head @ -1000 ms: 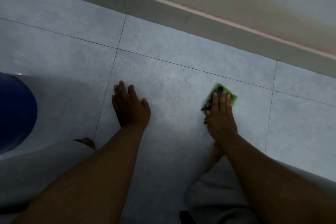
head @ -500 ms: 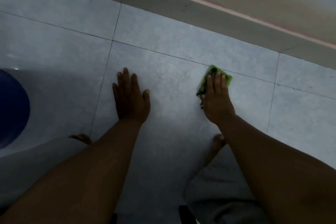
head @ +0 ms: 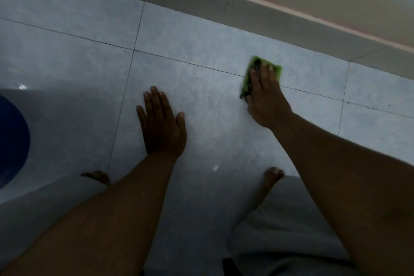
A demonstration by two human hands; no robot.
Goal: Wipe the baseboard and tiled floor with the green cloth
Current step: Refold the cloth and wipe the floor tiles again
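Observation:
The green cloth (head: pixel 277 70) lies flat on the pale blue tiled floor (head: pixel 201 51), across a grout line a little short of the wall. My right hand (head: pixel 265 96) presses down on it with fingers laid over it, so only its far edge and left side show. My left hand (head: pixel 160 122) rests palm down on a bare tile to the left, fingers spread, holding nothing. The grey baseboard (head: pixel 224 4) runs diagonally along the foot of the cream wall, beyond the cloth.
A dark blue rounded object (head: pixel 11 141) sits at the left edge. My bare feet (head: pixel 272 173) and grey-clad knees (head: pixel 286 231) are at the bottom of the view. A small white speck (head: pixel 215 168) lies on the tile between my arms.
My right hand has slid the cloth forward across the tile, toward the baseboard and onto the grout line. My left hand has stayed planted on the floor.

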